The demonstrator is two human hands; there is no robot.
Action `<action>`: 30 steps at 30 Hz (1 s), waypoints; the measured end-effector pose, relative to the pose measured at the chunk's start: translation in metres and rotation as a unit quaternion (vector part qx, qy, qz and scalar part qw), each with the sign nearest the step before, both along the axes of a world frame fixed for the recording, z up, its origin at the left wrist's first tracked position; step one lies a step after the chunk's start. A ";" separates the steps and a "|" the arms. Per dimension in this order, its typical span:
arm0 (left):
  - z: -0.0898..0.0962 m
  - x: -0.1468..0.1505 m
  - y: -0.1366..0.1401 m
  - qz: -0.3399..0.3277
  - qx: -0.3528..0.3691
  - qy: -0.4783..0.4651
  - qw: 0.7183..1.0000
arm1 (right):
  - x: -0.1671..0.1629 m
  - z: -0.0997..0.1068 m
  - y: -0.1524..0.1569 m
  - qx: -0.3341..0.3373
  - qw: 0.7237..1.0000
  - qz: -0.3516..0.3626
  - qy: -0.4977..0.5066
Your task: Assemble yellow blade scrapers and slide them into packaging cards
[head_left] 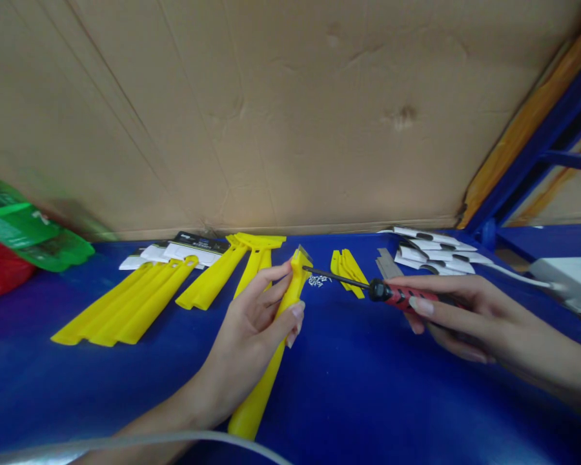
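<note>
My left hand [259,316] is closed around a yellow scraper [266,387], its handle slanting down toward me and its head, with a metal blade, pointing up. My right hand [459,316] grips a screwdriver [401,295] by its red and black handle. The dark shaft reaches left, and its tip meets the side of the scraper's head. Just behind the tip lies a small pile of screws [318,280] on the blue table. Small yellow plastic pieces [346,272] rest right of the screws, and flat grey blades [388,263] lie beyond the screwdriver.
Several yellow handles [130,303] lie at the left, near yellow scrapers [213,274] and printed cards [193,247]. A green bottle [29,226] lies at far left. White packets [433,248] and a white box with a cable [571,281] are on the right. A cardboard wall [271,116] rises behind.
</note>
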State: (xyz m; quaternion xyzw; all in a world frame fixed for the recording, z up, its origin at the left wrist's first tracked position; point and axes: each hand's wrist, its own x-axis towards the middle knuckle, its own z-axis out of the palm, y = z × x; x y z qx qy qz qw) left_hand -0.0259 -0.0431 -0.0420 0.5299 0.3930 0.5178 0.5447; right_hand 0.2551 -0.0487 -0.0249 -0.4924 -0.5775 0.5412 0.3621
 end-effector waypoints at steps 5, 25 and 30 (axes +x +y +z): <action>0.009 0.002 0.001 0.007 -0.054 -0.015 0.998 | 0.000 0.005 0.003 -0.044 0.996 -0.035 0.063; 0.009 0.006 0.007 -0.023 -0.153 -0.050 0.987 | -0.008 -0.007 0.011 0.243 0.873 0.076 -0.417; 0.004 0.005 0.008 -0.031 -0.157 -0.058 0.985 | -0.012 -0.009 0.010 0.273 0.846 0.081 -0.451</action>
